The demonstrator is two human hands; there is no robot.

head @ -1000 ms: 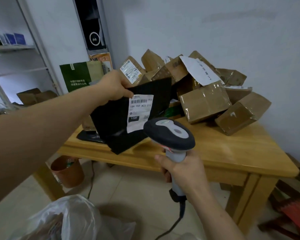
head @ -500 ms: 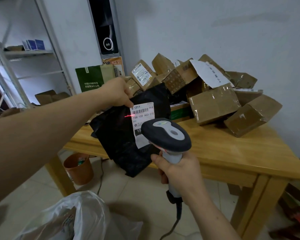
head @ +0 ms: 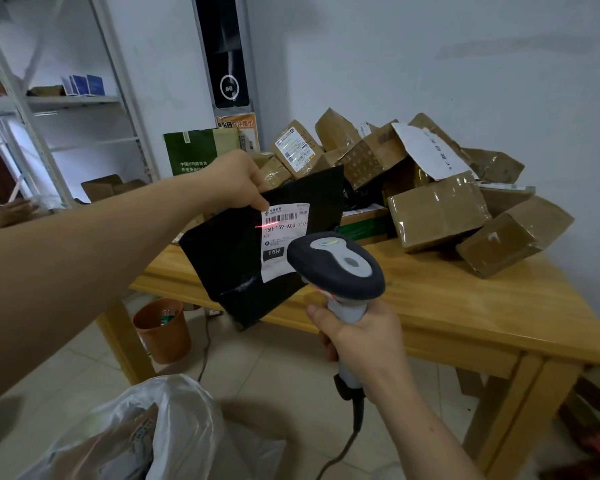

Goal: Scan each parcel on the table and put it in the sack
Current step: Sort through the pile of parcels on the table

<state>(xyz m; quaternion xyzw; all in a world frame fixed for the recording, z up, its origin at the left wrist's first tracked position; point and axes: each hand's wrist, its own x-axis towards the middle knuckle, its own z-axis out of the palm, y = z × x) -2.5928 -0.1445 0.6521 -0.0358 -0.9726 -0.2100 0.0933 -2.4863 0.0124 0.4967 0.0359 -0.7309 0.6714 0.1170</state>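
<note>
Pinching the parcel (head: pixel 229 258), the left hand (head: pixel 234 178) is holding it over the table (head: pixel 465 306) edge. The right hand (head: pixel 364 344) is gripping the scanner (head: pixel 336 261), beam crossing the label (head: pixel 284 237)

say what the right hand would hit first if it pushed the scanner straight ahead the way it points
Most likely the white label on the black parcel that the left hand holds up: the scanner's red line falls by its barcode. Depth is hard to judge.

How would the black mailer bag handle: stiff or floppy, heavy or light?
Probably light: the left hand holds the black mailer bag up by one pinched corner. Likely floppy: its lower part creases and sags. Glossy film, possibly slippery.
</note>
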